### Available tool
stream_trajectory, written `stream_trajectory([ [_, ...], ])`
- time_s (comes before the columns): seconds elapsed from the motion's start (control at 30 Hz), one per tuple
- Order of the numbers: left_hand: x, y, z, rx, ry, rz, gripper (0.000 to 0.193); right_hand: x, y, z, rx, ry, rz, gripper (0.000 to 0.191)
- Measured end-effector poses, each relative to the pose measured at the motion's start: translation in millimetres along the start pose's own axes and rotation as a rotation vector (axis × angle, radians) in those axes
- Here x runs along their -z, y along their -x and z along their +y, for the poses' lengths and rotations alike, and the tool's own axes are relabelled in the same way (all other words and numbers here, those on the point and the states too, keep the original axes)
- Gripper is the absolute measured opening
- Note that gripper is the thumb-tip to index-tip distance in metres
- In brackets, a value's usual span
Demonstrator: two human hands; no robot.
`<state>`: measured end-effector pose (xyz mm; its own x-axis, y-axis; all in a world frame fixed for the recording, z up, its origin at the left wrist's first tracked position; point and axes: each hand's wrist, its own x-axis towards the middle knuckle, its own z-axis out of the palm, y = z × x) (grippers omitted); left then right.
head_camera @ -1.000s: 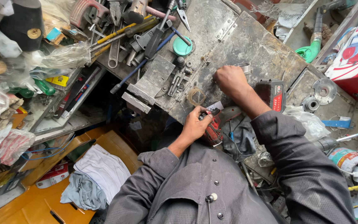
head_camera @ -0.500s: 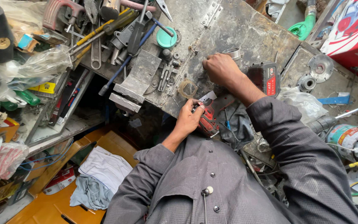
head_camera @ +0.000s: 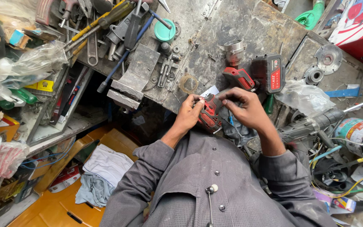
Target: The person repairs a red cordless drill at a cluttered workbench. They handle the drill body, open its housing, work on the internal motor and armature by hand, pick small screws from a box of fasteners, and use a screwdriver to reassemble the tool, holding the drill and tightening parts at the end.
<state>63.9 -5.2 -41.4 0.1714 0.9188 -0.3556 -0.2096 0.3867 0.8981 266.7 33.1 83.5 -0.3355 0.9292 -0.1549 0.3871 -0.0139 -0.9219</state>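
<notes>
Right now both hands meet at the near edge of the workbench point(head_camera: 265, 25), approx. frame centre. Left hand point(head_camera: 188, 114) has its fingers curled round a small red and black tool part point(head_camera: 209, 114), gripping it from the 9 o'clock side. Right hand point(head_camera: 245, 108) sits at the part's 3 o'clock, fingertips pinched at its top edge; whether they hold anything small can't be told.

Counts: 1 red and black tool part in hand; 1 red and black power drill point(head_camera: 257, 73) lying on the bench at 12–1 o'clock of the hands, close by; 1 teal round lid point(head_camera: 164, 31) at 11 o'clock, well apart; 1 grey metal block point(head_camera: 133, 75) at 10 o'clock, hanging off the bench edge; 1 clear plastic bag point(head_camera: 305, 96) at 3 o'clock; 1 white cloth point(head_camera: 106, 164) at 7 o'clock, down on an orange floor mat point(head_camera: 59, 201).

Bench top is grey metal, scratched, grimy, w/ loose washers etc. A pile of wrenches and screwdrivers point(head_camera: 101, 29) crowds the 10–11 o'clock corner. Cluttered shelves point(head_camera: 30, 109) run along 9 o'clock.
</notes>
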Motion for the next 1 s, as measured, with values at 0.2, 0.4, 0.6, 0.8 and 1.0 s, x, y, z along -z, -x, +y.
stream_trajectory([
  [0.2,2.3,4.4,-2.4,0.045,0.135,-0.015,0.020,-20.9,-0.9,7.3,-0.014,0.059,-0.031,0.025],
  [0.4,11.5,17.6,-1.8,0.029,0.176,-0.007,0.018,-43.2,-15.5,-16.8,-0.020,0.299,-0.122,0.030],
  [0.6,30.9,20.3,6.1,0.020,0.190,-0.023,0.018,-61.4,-37.3,-29.2,-0.029,0.394,-0.195,0.033],
  [0.8,38.5,20.5,6.6,-0.002,0.172,-0.033,0.019,-71.4,-49.9,-33.9,-0.177,0.418,-0.175,0.036],
  [1.0,36.2,23.7,7.4,0.062,0.198,-0.045,0.019,-72.0,-41.3,-34.1,-0.177,0.382,-0.099,0.034],
])
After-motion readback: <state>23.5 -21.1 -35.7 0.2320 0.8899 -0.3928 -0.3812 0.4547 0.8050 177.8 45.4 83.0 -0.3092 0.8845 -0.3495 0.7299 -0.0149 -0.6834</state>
